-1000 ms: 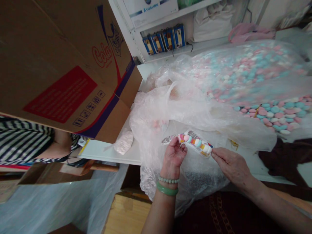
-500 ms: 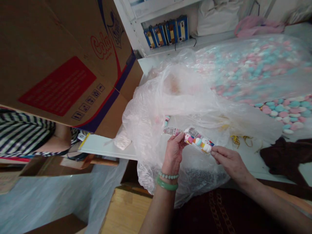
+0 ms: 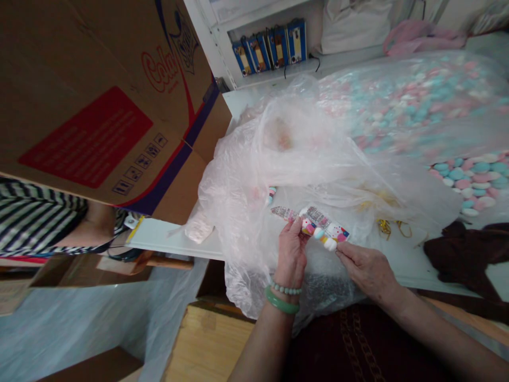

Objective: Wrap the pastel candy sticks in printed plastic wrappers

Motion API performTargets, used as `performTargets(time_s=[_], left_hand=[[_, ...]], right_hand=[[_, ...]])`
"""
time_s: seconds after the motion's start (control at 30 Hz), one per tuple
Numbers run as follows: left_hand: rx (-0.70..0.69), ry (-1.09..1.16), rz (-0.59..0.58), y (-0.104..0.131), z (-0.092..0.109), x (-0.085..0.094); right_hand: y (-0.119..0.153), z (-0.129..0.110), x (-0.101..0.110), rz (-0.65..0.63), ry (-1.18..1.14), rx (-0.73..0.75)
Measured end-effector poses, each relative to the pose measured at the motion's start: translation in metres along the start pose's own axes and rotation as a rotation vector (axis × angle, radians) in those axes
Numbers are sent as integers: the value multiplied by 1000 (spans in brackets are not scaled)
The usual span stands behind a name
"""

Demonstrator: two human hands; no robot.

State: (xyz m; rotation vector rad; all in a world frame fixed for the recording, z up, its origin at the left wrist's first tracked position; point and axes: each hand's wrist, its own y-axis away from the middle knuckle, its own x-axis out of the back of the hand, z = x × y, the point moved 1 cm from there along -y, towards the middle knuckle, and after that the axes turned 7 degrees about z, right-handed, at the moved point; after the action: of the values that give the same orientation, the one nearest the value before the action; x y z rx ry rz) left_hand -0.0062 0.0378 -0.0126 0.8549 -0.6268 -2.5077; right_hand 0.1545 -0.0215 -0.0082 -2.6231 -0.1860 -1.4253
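Note:
In my left hand [image 3: 293,246], the thumb and fingers are closed on a printed plastic wrapper [image 3: 317,216]. A row of pastel sweets [image 3: 319,233], pink, blue, yellow and white, lies along the wrapper's lower side. At the white end of that row, the thumb and forefinger of my right hand [image 3: 368,268] are pinched together; whether they grip the sweets, a stick or the wrapper edge is too small to tell. Beneath both hands spreads a large crumpled clear plastic bag [image 3: 238,212]. Another short row of sweets [image 3: 271,194] shows among its folds.
On the left stands a big cardboard box [image 3: 91,106], with a co-worker's striped sleeve [image 3: 35,215] beside it. A large bag of pastel sweets [image 3: 417,106] fills the back right. Gold twist ties [image 3: 384,228] and a dark cloth [image 3: 461,260] lie at the right.
The row of sweets has come away from lying flat over the wrapper and now sits lower. My right hand has shifted left and slightly down; my left hand has moved slightly right.

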Motion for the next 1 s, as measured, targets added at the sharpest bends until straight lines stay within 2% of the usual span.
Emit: performTargets(time_s=[0.17,0.27,0.4,0.6,0.73,0.8,0.87,1.0], left_hand=[[47,70,41,0,-14,1],[17,65,5,1,-18,1],[-15,43,-50,0,-19,-2],[-12,33,-4,-1,-18,-4],[17,17,2,0,-19,-3],[21,-4,-40,0,-17,-3],[31,-42,-91,0,-12,-3],[78,-76,-145,-3,1,-2]], right_hand=[[6,-1,-9,82,156,92],[5,0,-9,82,170,99],[2,-1,-7,128,175,154],[4,-10,-10,318,357,305],[5,-8,-15,300,313,321],[3,-5,-17,216,189,260],[-1,-1,-19,98,-9,126],[-12,2,-20,-117,-621,-287]])
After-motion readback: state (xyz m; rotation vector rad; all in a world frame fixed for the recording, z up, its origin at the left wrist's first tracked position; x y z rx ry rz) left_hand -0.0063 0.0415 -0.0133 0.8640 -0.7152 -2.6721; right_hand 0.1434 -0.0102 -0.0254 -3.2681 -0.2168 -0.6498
